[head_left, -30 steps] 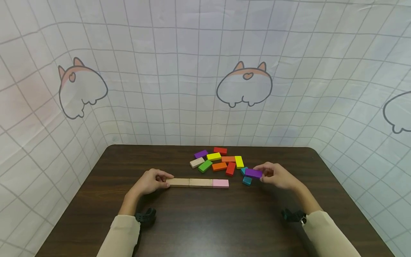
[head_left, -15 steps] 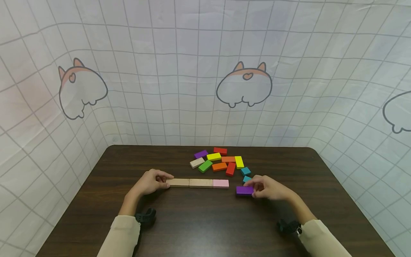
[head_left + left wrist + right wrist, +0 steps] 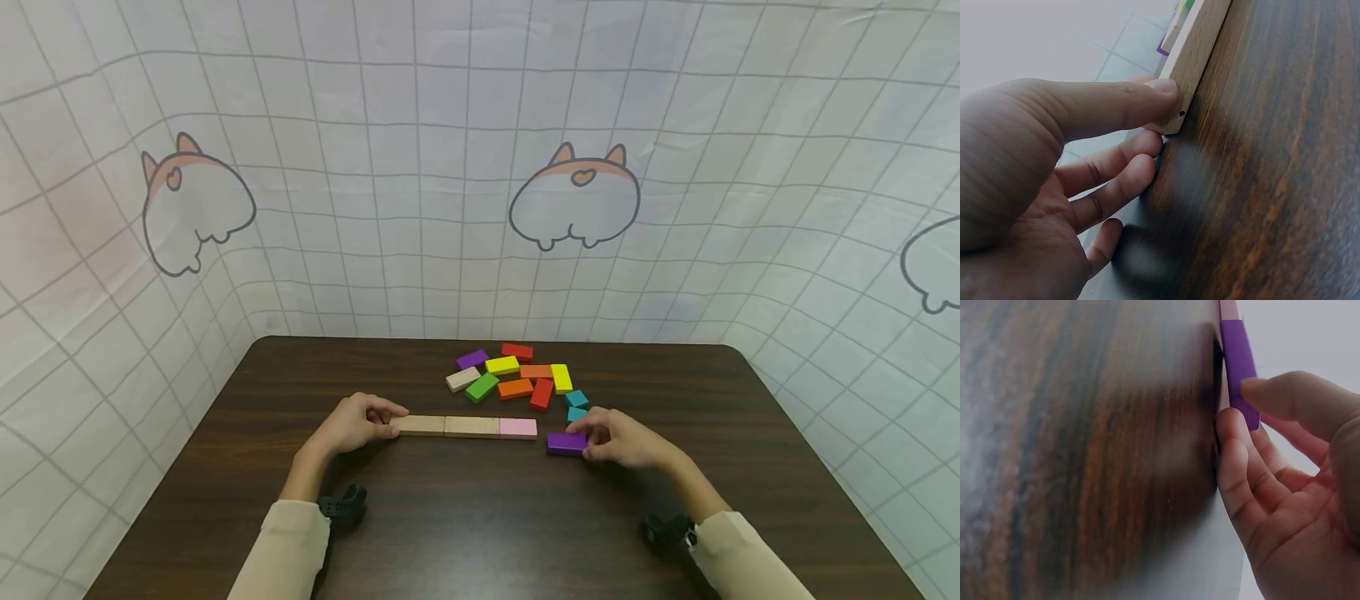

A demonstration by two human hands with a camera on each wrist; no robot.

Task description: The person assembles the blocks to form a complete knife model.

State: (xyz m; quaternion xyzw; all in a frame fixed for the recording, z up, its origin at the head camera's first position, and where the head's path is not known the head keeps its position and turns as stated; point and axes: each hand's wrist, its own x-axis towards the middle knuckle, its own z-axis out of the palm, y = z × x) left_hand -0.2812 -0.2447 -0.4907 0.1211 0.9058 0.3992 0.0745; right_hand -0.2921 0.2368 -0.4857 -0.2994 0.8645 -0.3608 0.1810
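A row of two plain wooden blocks (image 3: pixel 471 427) and a pink block (image 3: pixel 518 429) lies end to end across the table. My left hand (image 3: pixel 358 425) pinches the left end of this row; in the left wrist view its thumb (image 3: pixel 1147 103) presses the side of the wooden block (image 3: pixel 1194 59). A purple block (image 3: pixel 566 444) is pinched at its right end by my right hand (image 3: pixel 626 440), just right of the pink block and slightly nearer me. The right wrist view shows the thumb on the side of the purple block (image 3: pixel 1240 369), with pink beyond its far end.
Behind the row lie several loose blocks, among them a green block (image 3: pixel 482 387), a red block (image 3: pixel 541 394), a yellow block (image 3: pixel 562 379) and a pale block (image 3: pixel 462 380). Teal blocks (image 3: pixel 577 400) sit close behind my right hand. A gridded curtain (image 3: pixel 420 208) surrounds the dark table (image 3: pixel 450 517).
My right hand has carried the purple block left and toward me, from over the teal blocks to near the pink end of the row. The left hand stays put.
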